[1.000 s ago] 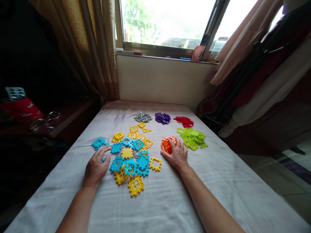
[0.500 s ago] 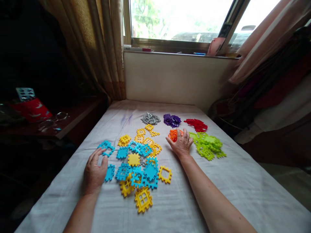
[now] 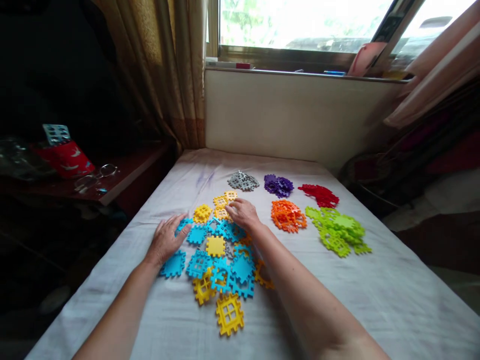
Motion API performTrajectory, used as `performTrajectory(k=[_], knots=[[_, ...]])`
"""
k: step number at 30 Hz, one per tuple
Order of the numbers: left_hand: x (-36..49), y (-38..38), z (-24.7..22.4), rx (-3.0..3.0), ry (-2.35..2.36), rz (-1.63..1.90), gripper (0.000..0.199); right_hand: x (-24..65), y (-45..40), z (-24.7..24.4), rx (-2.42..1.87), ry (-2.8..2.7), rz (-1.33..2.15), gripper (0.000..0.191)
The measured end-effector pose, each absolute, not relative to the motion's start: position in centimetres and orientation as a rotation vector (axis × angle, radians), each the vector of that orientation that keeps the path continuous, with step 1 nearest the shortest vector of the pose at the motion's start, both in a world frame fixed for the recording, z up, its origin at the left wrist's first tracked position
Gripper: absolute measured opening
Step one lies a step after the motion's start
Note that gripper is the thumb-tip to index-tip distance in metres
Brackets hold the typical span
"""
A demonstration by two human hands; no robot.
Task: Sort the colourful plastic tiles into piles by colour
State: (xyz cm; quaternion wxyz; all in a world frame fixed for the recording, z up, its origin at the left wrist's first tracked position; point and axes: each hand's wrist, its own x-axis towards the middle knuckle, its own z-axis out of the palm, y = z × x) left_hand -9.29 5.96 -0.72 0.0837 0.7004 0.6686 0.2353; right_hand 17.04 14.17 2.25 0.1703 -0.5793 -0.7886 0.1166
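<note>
Now right hand (image 3: 243, 213) off orange pile (image 3: 288, 217), at yellow pieces (image 3: 221, 212).

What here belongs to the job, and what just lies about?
Likely the job's:
blue pieces by the left hand
yellow pieces by the right hand
gray pile, purple pile, red pile, orange pile, green pile

Just lying about:
eyeglasses
red container
pink cup

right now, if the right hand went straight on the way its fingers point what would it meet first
The right hand would most likely meet the yellow lattice pieces just ahead of it; it may be touching them, as depth there is hard to judge.
</note>
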Motion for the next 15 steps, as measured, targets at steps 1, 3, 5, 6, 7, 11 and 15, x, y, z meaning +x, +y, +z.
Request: performTrajectory(k=[1, 3, 5, 6, 7, 11, 15], knots=[[-9.2, 5.9, -0.8, 2.121, 1.922, 0.707, 0.057, 17.0, 13.4, 2.2, -1.549, -2.288, 0.374, 0.036], [-9.2, 5.5, -0.9, 2.180, 1.820, 0.726, 0.057, 17.4, 11.9, 2.3, -1.398, -2.317, 0.461, 0.034], [-9.2, 4.4, -0.7, 2.232, 1.811, 0.736, 0.059, 18.6, 10.3, 2.6, -1.354, -2.255, 0.473, 0.031], [-9.1, 3.5, -0.6, 2.263, 1.832, 0.730, 0.061, 19.6, 9.3, 2.8, -1.359, -2.214, 0.447, 0.031], [-8.9, 2.4, -0.4, 2.302, 1.852, 0.712, 0.066, 20.8, 8.2, 2.9, -1.372, -2.184, 0.414, 0.033], [-6.4, -3.3, 0.4, 2.554, 1.658, 0.568, 0.095, 26.4, 2.1, 2.5, -1.395, -2.284, 0.405, 0.066], [-2.3, -7.3, 0.4, 2.672, 1.374, 0.376, 0.119, 28.9, -3.7, 0.8, -1.366, -2.524, 0.454, 0.110]])
